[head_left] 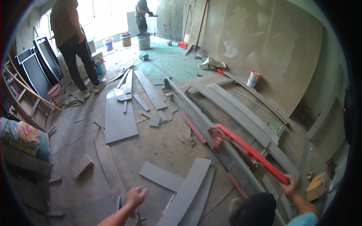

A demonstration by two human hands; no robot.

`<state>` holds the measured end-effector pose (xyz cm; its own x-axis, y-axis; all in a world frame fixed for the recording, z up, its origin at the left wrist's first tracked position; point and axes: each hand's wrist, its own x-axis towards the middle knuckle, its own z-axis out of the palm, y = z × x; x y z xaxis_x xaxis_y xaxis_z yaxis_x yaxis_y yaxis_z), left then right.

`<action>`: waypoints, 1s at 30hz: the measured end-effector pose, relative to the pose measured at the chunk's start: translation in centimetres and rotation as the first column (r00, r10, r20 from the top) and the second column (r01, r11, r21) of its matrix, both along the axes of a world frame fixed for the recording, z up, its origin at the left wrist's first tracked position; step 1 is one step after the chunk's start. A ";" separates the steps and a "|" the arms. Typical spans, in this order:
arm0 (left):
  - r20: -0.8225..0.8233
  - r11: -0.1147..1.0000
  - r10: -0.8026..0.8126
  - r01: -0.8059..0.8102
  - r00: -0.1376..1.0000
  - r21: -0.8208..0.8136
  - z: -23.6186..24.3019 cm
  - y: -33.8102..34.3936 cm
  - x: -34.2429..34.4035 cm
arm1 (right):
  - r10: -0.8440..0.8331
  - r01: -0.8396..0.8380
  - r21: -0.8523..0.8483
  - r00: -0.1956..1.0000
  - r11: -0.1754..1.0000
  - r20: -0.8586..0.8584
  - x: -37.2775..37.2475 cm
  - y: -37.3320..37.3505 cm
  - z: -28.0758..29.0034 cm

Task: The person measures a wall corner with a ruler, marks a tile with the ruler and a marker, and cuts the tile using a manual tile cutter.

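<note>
My right hand [289,185] grips the end of the long red handle [256,154] of a manual tile cutter. Its red carriage [215,136], a little blurred, sits on the cutter's long grey rail [192,113], which runs from beside my knee toward the far room. My left hand [137,196] hangs over the floor at lower middle, fingers curled in, with nothing visible in them. Grey tile strips [190,192] lie crossed and overlapping to the right of that hand. Along the cutter's right side rest more long grey tile strips [230,113].
A large grey tile [120,120] with offcuts on it lies left of the cutter. One person [71,41] stands at far left; another [141,15] works by the back wall. Buckets [143,41], a shovel [194,49], a printed sack [24,141] and a yellow box [316,186] stand around.
</note>
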<state>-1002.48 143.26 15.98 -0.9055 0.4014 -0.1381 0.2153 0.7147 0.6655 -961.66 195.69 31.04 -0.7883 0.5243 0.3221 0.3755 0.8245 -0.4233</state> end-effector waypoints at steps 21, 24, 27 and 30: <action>0.284 0.790 -0.555 0.387 0.782 0.476 -7.2 31.0 19.2 | -0.103 0.263 -0.162 0.763 0.951 0.638 8.0 0.1 -1.5; 0.280 0.728 -0.644 0.459 0.712 0.509 -8.9 34.6 21.8 | -0.022 0.219 -0.223 0.759 0.950 0.651 7.3 0.9 -1.7; 0.354 0.724 -0.688 0.572 0.633 0.385 -8.8 40.7 26.5 | -0.099 0.281 -0.190 0.764 0.941 0.638 10.2 0.7 -1.8; 0.500 0.818 -0.436 0.096 0.748 0.567 -11.6 43.9 32.3 | -0.095 0.257 -0.165 0.762 0.952 0.640 12.9 0.6 -1.3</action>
<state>-970.17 187.16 4.36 -0.5482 0.7745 -0.3157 -0.2068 0.2403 0.9484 -948.78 196.27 29.70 -0.6574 0.6675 -0.3497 0.7496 0.6265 -0.2135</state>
